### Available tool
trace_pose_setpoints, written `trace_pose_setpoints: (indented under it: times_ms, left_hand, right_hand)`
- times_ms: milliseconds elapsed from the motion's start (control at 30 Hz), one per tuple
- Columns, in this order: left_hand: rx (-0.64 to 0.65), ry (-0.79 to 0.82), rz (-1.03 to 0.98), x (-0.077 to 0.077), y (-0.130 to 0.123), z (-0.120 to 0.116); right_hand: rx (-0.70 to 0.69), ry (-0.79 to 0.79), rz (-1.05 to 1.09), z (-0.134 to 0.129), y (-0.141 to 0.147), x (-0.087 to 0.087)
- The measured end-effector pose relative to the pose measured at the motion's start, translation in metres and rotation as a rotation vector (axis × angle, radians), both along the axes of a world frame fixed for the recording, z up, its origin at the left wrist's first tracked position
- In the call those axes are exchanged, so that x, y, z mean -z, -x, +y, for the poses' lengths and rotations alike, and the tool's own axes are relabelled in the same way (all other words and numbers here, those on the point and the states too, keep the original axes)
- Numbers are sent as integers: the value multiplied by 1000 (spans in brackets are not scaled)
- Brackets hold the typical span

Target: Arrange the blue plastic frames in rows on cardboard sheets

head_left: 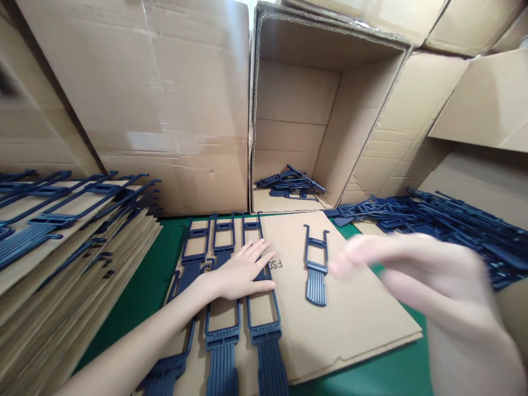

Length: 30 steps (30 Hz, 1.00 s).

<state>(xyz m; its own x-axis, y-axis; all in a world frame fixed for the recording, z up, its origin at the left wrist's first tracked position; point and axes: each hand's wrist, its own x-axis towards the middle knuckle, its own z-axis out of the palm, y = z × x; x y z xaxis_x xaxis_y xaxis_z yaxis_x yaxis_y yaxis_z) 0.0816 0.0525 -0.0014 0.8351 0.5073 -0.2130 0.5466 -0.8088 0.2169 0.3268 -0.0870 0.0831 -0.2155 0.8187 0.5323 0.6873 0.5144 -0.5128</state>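
Note:
My left hand (pixel 243 271) lies with fingers spread on dark blue plastic frames with hooked ends and ribbed tongues. One such frame (pixel 264 330) and a neighbouring frame (pixel 223 330) stretch out below it, laid in rows on a cardboard sheet (pixel 350 341). My right hand (pixel 429 275), blurred by motion, hovers over the right side of the sheet. Its thumb looks apart from the fingers, and nothing shows between them. Just left of its fingertips a single plastic frame (pixel 317 267) lies flat, apart from the rows.
An open cardboard box (pixel 297 93) on its side holds a small heap of frames (pixel 289 183). More frames (pixel 462 225) are piled at the right. Stacked cardboard sheets (pixel 103 297) layered with frames stand at the left. Green table surface (pixel 371 379) shows around the sheet.

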Motion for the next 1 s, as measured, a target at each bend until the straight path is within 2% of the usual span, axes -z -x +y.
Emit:
trace_pose_setpoints:
  times_ms: [67, 133, 200, 300, 433, 567, 667, 867, 1000]
  left_hand:
    - [1, -2, -3, 1, 0, 0]
    - [5, -1, -6, 1, 0, 0]
    - [5, 2, -11, 1, 0, 0]
    - [4, 5, -18, 1, 0, 0]
    - [22, 3, -8, 0, 0, 0]
    - [25, 0, -2, 0, -1, 0]
    - [23, 9, 6, -2, -1, -1]
    - [26, 16, 1, -3, -1, -2]
    - [25, 38, -2, -4, 0, -3]
  right_hand:
    - [84, 102, -107, 27, 0, 15]
    - [305, 183, -280, 53, -1, 36]
    - [366, 285, -382, 70, -5, 59]
    - [322, 362, -398, 81, -11, 85]
    - [179, 280, -343, 87, -15, 107]
    - [9, 148, -285, 90, -6, 121]
    - [-68, 108, -300, 87, 3, 124]
    - [-50, 87, -274, 81, 7, 119]
    - [-34, 97, -255, 84, 0, 124]
